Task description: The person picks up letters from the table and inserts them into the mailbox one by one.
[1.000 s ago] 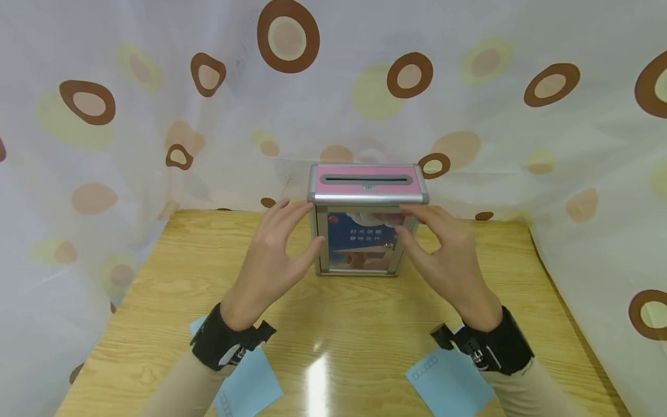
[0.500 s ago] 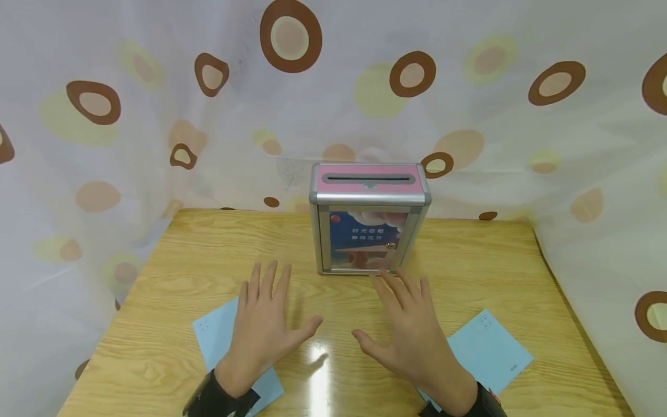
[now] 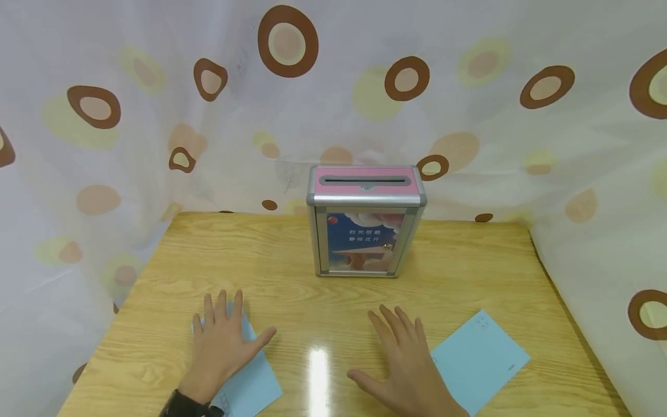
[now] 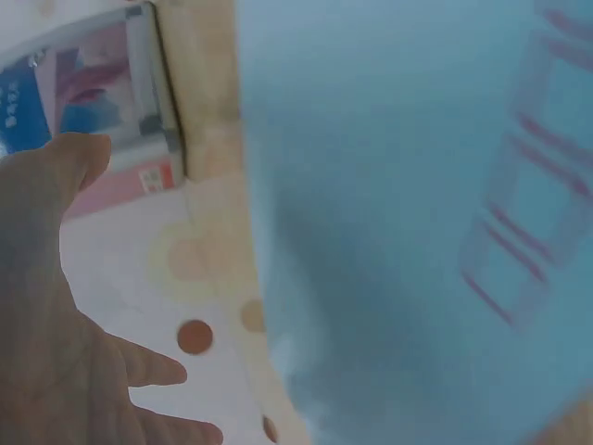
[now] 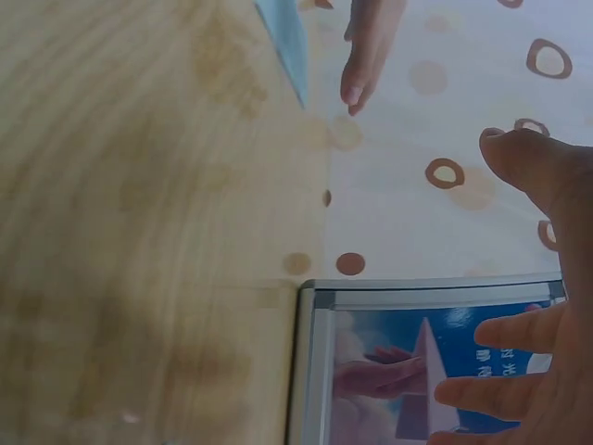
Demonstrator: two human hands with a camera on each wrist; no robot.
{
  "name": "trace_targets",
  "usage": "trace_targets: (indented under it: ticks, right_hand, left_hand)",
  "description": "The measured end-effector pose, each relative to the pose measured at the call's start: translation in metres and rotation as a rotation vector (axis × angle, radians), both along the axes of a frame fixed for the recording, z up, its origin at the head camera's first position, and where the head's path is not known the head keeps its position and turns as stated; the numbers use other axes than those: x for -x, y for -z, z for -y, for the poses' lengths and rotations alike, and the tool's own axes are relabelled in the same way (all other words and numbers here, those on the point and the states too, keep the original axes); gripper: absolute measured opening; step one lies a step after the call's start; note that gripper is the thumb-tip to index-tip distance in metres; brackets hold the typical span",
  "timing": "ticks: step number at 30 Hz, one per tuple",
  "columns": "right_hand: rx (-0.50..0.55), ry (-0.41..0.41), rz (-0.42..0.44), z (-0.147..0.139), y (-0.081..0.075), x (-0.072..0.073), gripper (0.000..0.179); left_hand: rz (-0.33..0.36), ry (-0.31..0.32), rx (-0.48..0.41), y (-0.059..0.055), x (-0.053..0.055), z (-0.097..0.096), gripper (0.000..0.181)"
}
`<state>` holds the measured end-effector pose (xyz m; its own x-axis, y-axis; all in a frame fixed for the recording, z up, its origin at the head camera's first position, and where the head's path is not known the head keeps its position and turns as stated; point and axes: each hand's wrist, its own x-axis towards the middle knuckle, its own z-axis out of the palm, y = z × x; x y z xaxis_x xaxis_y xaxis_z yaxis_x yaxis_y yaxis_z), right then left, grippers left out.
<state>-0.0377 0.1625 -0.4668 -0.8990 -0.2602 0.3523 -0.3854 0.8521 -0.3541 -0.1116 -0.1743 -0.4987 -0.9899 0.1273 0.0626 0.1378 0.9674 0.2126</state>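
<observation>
My left hand [image 3: 221, 350] is spread, fingers straight, over the left light-blue envelope [image 3: 255, 376] and overlaps it in the head view. In the left wrist view that envelope [image 4: 389, 204] fills the right side, away from my thumb. My right hand [image 3: 406, 365] hovers with relaxed fingers just left of the right blue envelope [image 3: 482, 362], holding nothing. Toward the back of the table stands a ballot-style letter box [image 3: 365, 237], with a pink slotted top, silver frame and a small lock on its picture front. Both hands are apart from it.
A wooden table [image 3: 250, 243] bears everything, with a bright light reflection [image 3: 318, 382] near its front middle. Behind and at both sides hangs a white curtain [image 3: 333, 116] printed with brown and yellow ovals.
Both hands have drawn back from the sides of the box toward the front of the table. The left has moved left over its envelope. The box stays put.
</observation>
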Motion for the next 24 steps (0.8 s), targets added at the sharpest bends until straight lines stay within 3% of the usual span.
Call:
trace_targets:
  ticks: [5,12,15,19,24]
  right_hand:
    - [-0.015,0.005,-0.018,-0.007,0.009,-0.006,0.089]
    - [0.011,-0.030,-0.050,-0.013,0.016,-0.009,0.078]
    - [0.054,-0.034,-0.092,-0.016,0.015,-0.006,0.071]
    - [0.105,-0.044,-0.134,-0.018,0.012,-0.005,0.065]
    - [0.119,-0.040,-0.081,-0.015,0.014,-0.006,0.065]
  left_hand:
    - [0.033,-0.041,0.000,0.007,0.005,0.025,0.113]
    - [0.186,-0.105,0.009,0.011,0.006,0.055,0.113]
    - [0.218,-0.105,-0.005,0.009,0.006,0.059,0.109]
    - [0.201,-0.094,-0.017,0.006,0.006,0.058,0.102]
    - [0.186,-0.093,-0.020,0.004,0.006,0.052,0.091]
